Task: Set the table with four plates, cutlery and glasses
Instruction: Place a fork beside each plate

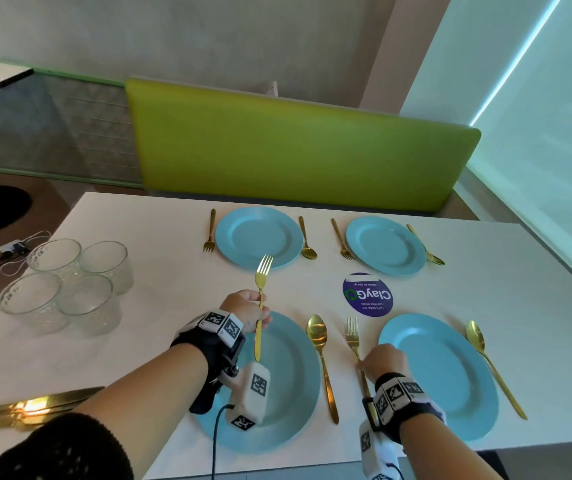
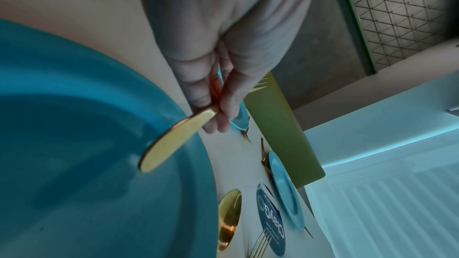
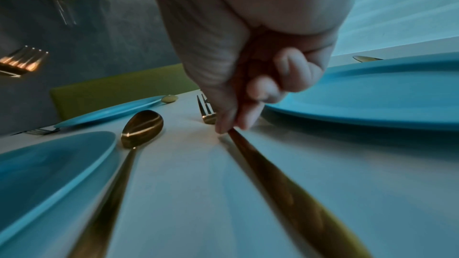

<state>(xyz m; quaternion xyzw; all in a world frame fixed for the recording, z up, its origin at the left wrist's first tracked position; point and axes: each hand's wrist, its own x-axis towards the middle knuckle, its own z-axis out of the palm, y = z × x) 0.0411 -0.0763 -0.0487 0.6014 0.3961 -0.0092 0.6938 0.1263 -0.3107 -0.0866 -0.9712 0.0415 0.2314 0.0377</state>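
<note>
1. The left hand [image 1: 247, 308] is pinching a gold fork [image 1: 261, 299] by its handle between thumb and curled fingers, holding it in the air above the near left blue plate [image 1: 288, 393], tines pointing away from the person.
2. The right hand [image 1: 383, 358] is pinching the handle of a second gold fork [image 1: 353, 336] between fingertips; this fork is lying flat on the white table [image 1: 159, 306], just left of the near right blue plate [image 1: 450, 375].
3. A gold spoon [image 1: 319, 344] is lying between the two near plates, just right of the near left one.
4. Another spoon [image 1: 485, 355] is lying right of the near right plate.
5. Two far blue plates [image 1: 260, 237] are sitting by the green bench back [image 1: 295, 150], each flanked by a fork and a spoon.
6. Four clear glasses [image 1: 66, 285] are standing clustered on the table's left side.
7. A round purple sticker [image 1: 367, 295] is sitting on the table between the right-hand plates.
</note>
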